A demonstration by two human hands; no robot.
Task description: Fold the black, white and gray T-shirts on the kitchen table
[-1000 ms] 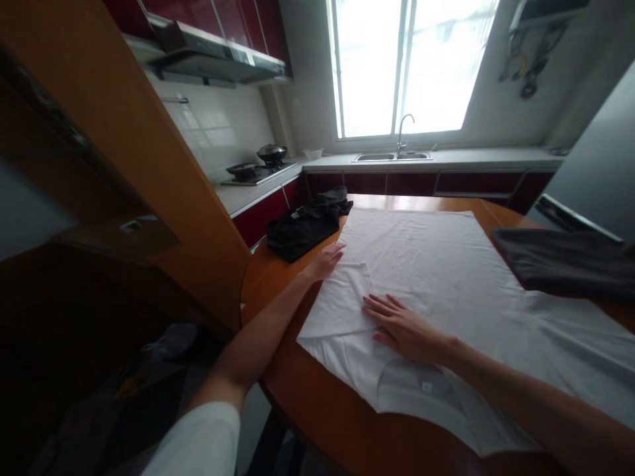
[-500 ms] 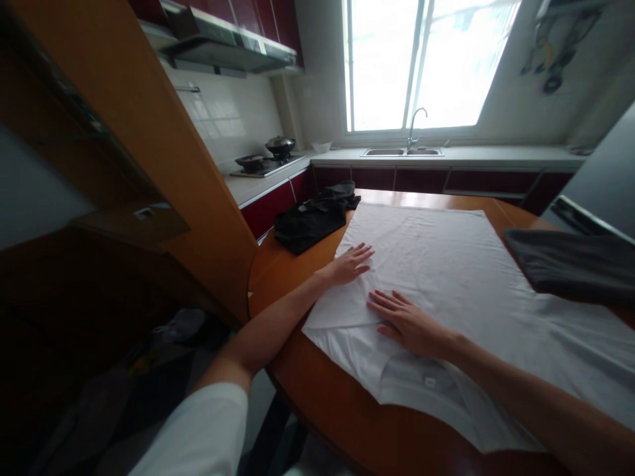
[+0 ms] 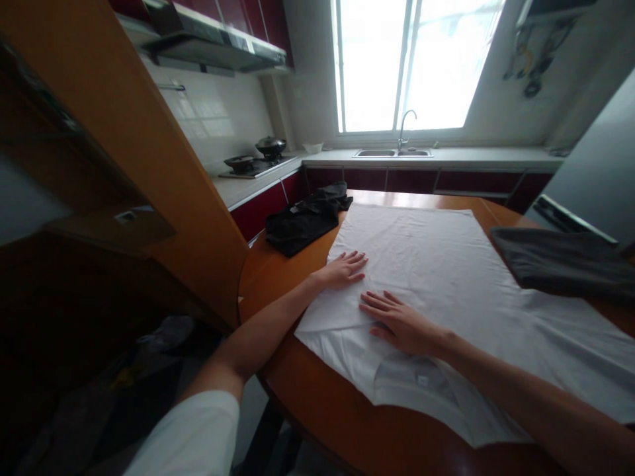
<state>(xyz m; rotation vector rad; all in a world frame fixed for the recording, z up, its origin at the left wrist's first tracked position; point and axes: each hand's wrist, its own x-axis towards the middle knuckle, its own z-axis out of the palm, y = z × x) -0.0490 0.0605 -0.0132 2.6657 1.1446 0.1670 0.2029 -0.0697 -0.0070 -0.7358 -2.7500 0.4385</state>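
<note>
A white T-shirt (image 3: pixel 421 258) lies spread on the orange-brown wooden table (image 3: pixel 317 377), its neckline with a small label towards me. My left hand (image 3: pixel 343 270) rests flat on the shirt near its left edge, fingers stretched out. Just right of it and closer to me, my right hand (image 3: pixel 399 322) lies palm down on the cloth above the neckline, its fingers extended. Neither hand grips the fabric. My right forearm crosses over part of the shirt and hides it.
Dark clothing (image 3: pixel 307 221) lies in a heap at the table's left back edge. A folded dark grey garment (image 3: pixel 565 261) is on the right. Behind stand a counter with a sink (image 3: pixel 391 153) and a stove (image 3: pixel 258 166). An orange wooden cabinet (image 3: pixel 163 152) rises on the left.
The whole view has shifted slightly, so the room sits a little further left. Both hands stay flat at nearly the same places on the shirt.
</note>
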